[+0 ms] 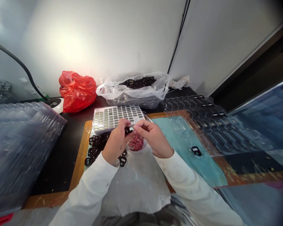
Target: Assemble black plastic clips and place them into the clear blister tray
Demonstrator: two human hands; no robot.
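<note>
My left hand (115, 142) is closed on a small black plastic part (127, 130) with a pale window, held up over the work area. The thumb and forefinger of my right hand (157, 139) pinch together at that part's right side; whatever lies between them is too small to make out. Just below both hands sits a clear round tub of small pink pieces (136, 143). Behind them, a white tray (138, 110) carries rows of small rectangular pieces. Similar black parts (96, 144) lie heaped beside my left wrist, partly hidden by it.
One black part (196, 151) rests on the blue-green sheet (179, 138). Clear plastic trays (217, 125) spread to the right, and more are stacked (19, 147) at left. A red bag (77, 91) and an open bag of dark parts (134, 94) stand along the wall.
</note>
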